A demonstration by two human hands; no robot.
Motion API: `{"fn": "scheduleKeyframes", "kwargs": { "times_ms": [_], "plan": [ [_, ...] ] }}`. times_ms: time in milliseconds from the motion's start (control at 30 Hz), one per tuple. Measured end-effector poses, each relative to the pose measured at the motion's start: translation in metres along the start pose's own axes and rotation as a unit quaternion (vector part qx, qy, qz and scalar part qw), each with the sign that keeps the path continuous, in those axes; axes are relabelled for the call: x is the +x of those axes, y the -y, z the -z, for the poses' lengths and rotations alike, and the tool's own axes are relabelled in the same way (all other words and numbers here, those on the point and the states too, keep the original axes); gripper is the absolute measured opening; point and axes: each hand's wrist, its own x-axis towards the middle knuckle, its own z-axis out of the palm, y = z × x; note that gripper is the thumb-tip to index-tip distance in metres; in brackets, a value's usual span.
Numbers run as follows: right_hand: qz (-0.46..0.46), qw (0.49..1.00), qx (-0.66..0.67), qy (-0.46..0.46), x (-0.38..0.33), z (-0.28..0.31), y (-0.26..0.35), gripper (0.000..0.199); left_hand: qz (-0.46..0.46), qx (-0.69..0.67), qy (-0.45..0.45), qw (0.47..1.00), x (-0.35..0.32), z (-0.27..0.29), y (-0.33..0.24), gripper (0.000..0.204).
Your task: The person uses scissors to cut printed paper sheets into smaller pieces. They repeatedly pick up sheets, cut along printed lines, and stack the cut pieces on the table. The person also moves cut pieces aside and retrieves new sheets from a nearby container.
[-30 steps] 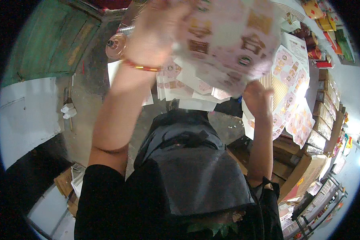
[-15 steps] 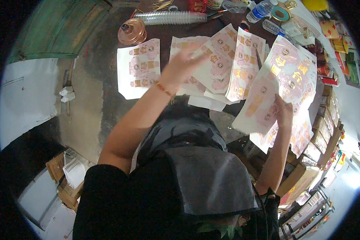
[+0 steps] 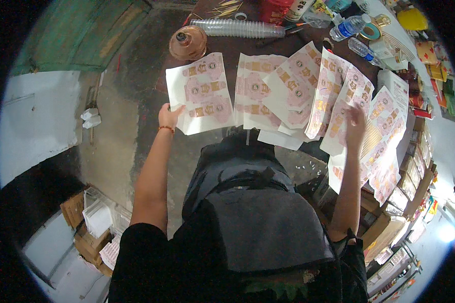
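Sheets printed with pink, banknote-like patterns and gold characters lie in overlapping groups across the dark table. My left hand (image 3: 170,116) is closed on the lower left edge of the leftmost printed sheet (image 3: 206,91), thumb on top. Beside it are a second printed sheet (image 3: 258,90) and a fanned pair of sheets (image 3: 297,87). A narrow, curved stack (image 3: 327,88) comes further right. Over the sheet (image 3: 356,87) to its right is my right hand (image 3: 356,122), its fingers partly curled and blurred; whether it grips paper cannot be made out. More printed sheets (image 3: 388,118) spread toward the right edge.
Nested clear plastic cups (image 3: 237,28) and a copper-coloured round lidded vessel (image 3: 188,43) stand at the back. Water bottles (image 3: 350,27), a tape roll (image 3: 371,31) and a red container (image 3: 276,10) sit at the back right. Cardboard boxes (image 3: 384,235) are stacked to the right.
My left hand has moved from above the middle sheets to the leftmost sheet's edge. The large sheet raised in my right hand has come down, and that hand is now over the right-hand sheets.
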Motion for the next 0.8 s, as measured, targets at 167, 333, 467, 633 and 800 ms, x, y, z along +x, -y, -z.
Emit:
{"fn": "scheduleKeyframes", "kwargs": {
  "times_ms": [167, 333, 467, 633, 800],
  "plan": [
    [-0.056, 0.961, 0.039, 0.269, -0.054, -0.095, 0.119, 0.03, -0.02, -0.357, 0.095, 0.929, -0.046, 0.017, 0.008, 0.04],
    [-0.229, 0.83, 0.316, 0.398, -0.08, -0.156, 0.169, 0.048, -0.058, -0.451, 0.173, 0.874, -0.107, 0.042, -0.001, 0.042],
    [-0.213, 0.728, 0.463, 0.457, -0.087, -0.158, 0.211, 0.064, -0.113, -0.374, 0.187, 0.901, -0.13, 0.044, -0.04, 0.044],
    [0.001, 0.871, 0.309, 0.382, -0.091, -0.133, 0.258, 0.07, -0.328, -0.207, 0.028, 0.921, -0.152, 0.031, -0.111, 0.06],
    [0.176, 0.943, 0.131, 0.251, -0.102, -0.122, 0.272, 0.083, -0.428, -0.222, 0.078, 0.872, -0.189, 0.036, -0.166, 0.056]
  ]
}}
